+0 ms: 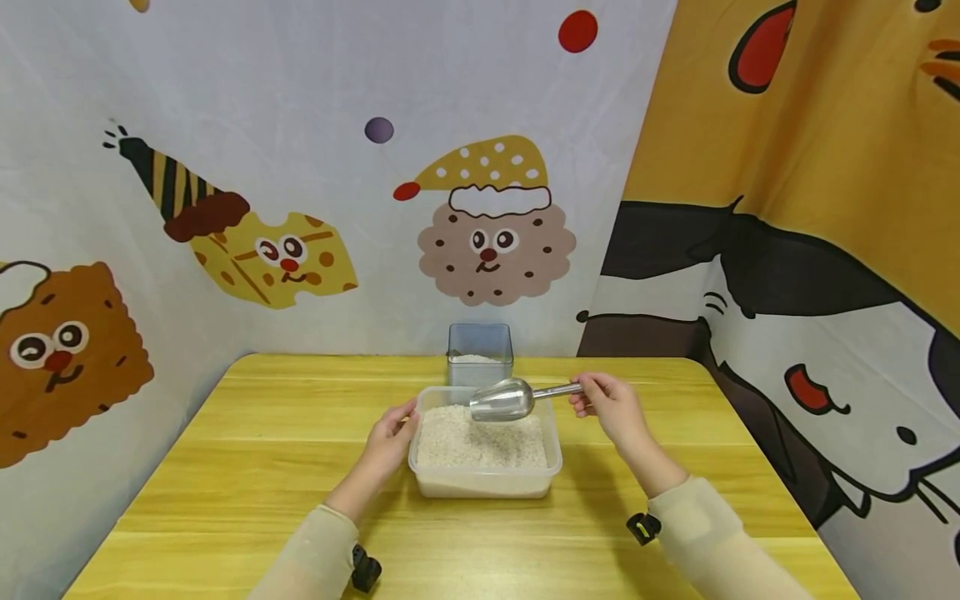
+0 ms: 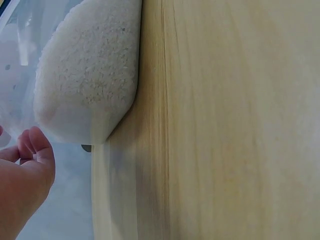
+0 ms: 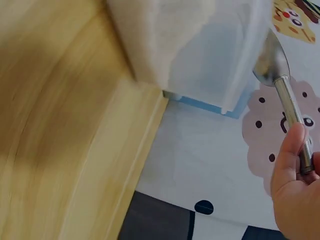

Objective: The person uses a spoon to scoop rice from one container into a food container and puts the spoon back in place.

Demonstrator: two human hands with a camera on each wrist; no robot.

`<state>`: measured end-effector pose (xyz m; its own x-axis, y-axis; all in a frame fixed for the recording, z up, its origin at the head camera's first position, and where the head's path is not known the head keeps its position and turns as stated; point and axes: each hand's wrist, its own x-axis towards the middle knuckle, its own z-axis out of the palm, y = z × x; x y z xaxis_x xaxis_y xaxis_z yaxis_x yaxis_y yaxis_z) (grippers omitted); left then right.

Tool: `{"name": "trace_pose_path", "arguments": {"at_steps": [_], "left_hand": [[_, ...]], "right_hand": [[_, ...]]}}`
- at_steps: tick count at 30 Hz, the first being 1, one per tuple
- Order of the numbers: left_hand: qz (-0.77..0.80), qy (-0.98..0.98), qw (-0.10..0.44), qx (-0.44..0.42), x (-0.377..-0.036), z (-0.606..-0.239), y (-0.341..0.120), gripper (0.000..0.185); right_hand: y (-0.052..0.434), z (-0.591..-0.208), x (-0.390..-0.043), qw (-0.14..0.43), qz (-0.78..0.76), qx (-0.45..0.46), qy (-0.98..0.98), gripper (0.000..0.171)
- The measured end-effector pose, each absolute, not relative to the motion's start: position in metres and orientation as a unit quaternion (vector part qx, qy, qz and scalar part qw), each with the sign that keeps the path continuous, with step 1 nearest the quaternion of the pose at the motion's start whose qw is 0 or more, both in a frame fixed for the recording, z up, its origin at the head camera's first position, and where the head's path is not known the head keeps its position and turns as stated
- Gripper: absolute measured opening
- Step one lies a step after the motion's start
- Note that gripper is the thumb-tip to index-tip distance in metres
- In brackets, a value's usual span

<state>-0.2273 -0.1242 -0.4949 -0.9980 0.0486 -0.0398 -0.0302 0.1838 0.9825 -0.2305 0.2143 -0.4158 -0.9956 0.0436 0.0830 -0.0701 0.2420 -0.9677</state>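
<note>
A clear plastic container [image 1: 487, 483] filled with rice [image 1: 480, 442] stands on the table. At the left side of its rim, my left hand [image 1: 392, 432] holds the container; the left wrist view shows the thumb [image 2: 40, 145] bent against the clear wall. My right hand [image 1: 611, 404] grips the handle of a metal scoop [image 1: 504, 400], its bowl pointing left above the rice and casting a shadow on it. In the right wrist view, the thumb lies along the scoop handle [image 3: 290, 102].
Behind the container, near the table's back edge, stands a bluish transparent box [image 1: 480, 342] with some white grains inside. The wooden table [image 1: 300, 467] meets a cartoon-printed cloth [image 1: 315, 167] at the back and a yellow-and-black one [image 1: 750, 275] on the right.
</note>
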Motion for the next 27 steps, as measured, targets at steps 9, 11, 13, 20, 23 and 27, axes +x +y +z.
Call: {"name": "trace_pose_path", "arguments": {"at_steps": [9, 11, 13, 20, 23, 27], "left_hand": [[0.638, 0.769, 0.03, 0.003, -0.228, -0.495, -0.123, 0.045], [0.639, 0.769, 0.03, 0.002, -0.228, -0.495, -0.123, 0.044], [0.639, 0.769, 0.03, 0.0, -0.229, -0.495, -0.124, 0.043], [0.636, 0.771, 0.029, -0.001, -0.228, -0.495, -0.123, 0.044], [0.635, 0.772, 0.03, 0.002, -0.228, -0.496, -0.123, 0.044], [0.635, 0.772, 0.03, 0.0, -0.228, -0.496, -0.124, 0.044]], "right_hand": [[0.212, -0.434, -0.219, 0.178, 0.479, 0.127, -0.85, 0.021], [0.211, -0.437, -0.217, 0.207, 0.446, 0.156, -0.857, 0.017], [0.211, -0.44, -0.215, 0.233, 0.407, 0.186, -0.863, 0.013], [0.212, -0.447, -0.213, 0.246, 0.349, 0.215, -0.878, 0.011], [0.211, -0.448, -0.212, 0.225, 0.364, 0.2, -0.881, 0.012], [0.21, -0.447, -0.212, 0.192, 0.385, 0.189, -0.883, 0.015]]}}
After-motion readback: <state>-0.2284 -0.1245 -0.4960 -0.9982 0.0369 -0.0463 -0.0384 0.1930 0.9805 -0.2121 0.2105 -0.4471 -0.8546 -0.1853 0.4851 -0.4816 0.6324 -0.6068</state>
